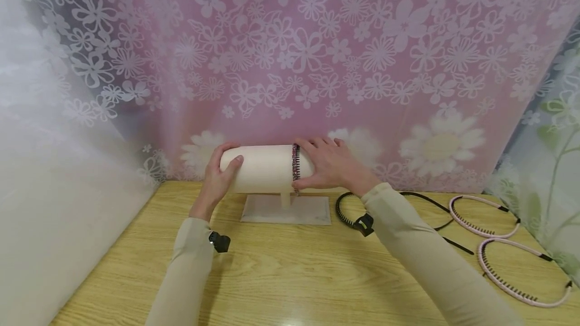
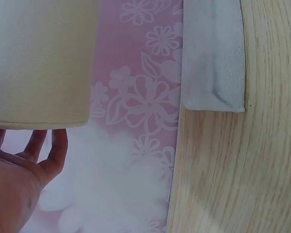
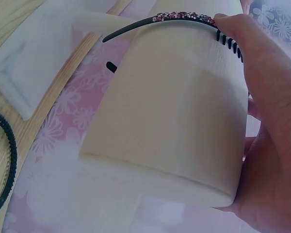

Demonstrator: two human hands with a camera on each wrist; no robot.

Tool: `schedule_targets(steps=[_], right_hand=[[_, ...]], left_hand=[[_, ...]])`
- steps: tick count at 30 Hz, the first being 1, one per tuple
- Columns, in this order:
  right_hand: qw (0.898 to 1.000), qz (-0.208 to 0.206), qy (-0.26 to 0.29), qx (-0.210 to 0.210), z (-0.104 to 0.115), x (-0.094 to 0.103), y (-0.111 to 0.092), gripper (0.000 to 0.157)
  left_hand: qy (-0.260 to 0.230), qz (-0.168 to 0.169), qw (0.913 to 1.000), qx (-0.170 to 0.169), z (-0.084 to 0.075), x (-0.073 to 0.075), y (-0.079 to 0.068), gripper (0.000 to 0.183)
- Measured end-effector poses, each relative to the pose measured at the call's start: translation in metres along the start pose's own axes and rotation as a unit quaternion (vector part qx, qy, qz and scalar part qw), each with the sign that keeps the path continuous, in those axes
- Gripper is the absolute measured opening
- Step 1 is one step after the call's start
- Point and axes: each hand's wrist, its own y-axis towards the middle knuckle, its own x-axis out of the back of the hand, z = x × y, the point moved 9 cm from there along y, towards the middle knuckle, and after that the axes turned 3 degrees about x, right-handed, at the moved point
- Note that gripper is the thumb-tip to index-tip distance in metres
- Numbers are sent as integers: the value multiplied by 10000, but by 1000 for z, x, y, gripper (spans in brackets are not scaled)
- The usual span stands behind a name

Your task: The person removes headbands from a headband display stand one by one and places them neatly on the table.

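Observation:
A cream padded roll of a headband display stand (image 1: 263, 169) lies level on a short post above a flat base. Around its right part sits a toothed black headband (image 1: 296, 162) studded with pink and silver rhinestones. My left hand (image 1: 219, 172) grips the roll's left end, thumb on the front; in the left wrist view its fingers (image 2: 57, 150) curl at the end edge. With thumb and fingertips at the headband, my right hand (image 1: 328, 164) spans the roll's right end. The right wrist view shows the right thumb (image 3: 233, 25) against the headband, its black tips hanging free of the roll.
To the right on the wooden table (image 1: 272, 275) lie black toothed headbands (image 1: 345, 210), partly behind the right forearm, and two pink headbands, one farther back (image 1: 471, 228) and one nearer (image 1: 507, 291). A flowered pink curtain (image 1: 308, 54) hangs close behind the stand.

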Motion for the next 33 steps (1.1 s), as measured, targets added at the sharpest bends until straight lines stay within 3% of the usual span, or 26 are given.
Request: schedule_targets(steps=[7,14,16,24,33], right_hand=[[10000,-24,-43,-18,-5,0,-3,110],[9999,-128,-28,20,-7,2,-7,110],[9999,-144,-33,33,-7,2,-8,110],[9999,-134,44,71,-10,2,-12,109],[9996,-108,232,75,-18,1,-15,110]], left_hand=[[-214,157,9994,199,3,-1,1,50],[-315,283,9987,266,-26,-2,-12,51],[-336,288,9986,295,-27,-2,-13,51],[-371,278,9984,318,4,-4,-2,51],[-318,143,9994,-13,5,-3,0,46]])
